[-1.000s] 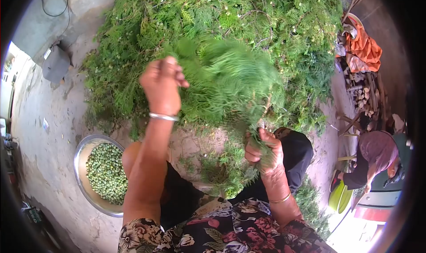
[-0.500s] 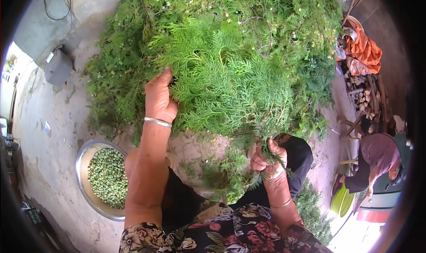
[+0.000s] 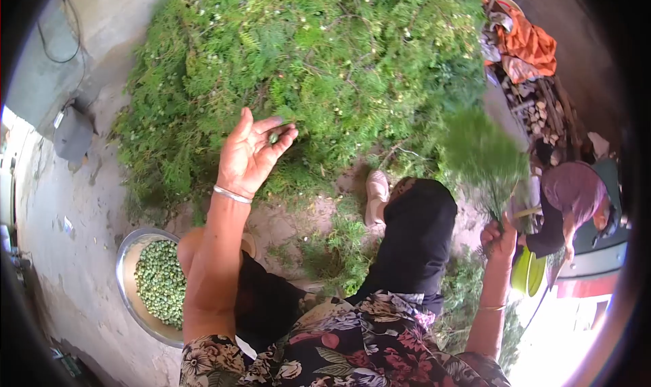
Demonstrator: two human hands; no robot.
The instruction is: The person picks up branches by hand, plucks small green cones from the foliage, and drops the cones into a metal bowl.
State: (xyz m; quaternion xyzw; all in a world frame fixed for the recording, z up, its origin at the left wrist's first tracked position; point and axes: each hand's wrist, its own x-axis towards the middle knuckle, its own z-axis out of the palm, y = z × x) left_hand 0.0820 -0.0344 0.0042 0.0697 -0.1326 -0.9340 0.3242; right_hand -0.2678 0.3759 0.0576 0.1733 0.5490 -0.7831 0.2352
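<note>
My left hand is palm up over the near edge of a large heap of green arborvitae branches. A small green cone rests in its half-curled fingers, and the thumb stands apart. Out to the right, my right hand grips the stem end of a leafy arborvitae branch, whose foliage is blurred by motion. A metal bowl stands on the floor below and left of my left hand. Many small green cones fill much of it.
Loose sprigs lie between my legs, and more cut branches by my right side. Another person bends at the right, near a yellow-green basin. Behind are stacked firewood and an orange cloth.
My right hand has swung the branch rightward, away from the heap. My left hand has come off the foliage and turned palm up, showing a green cone.
</note>
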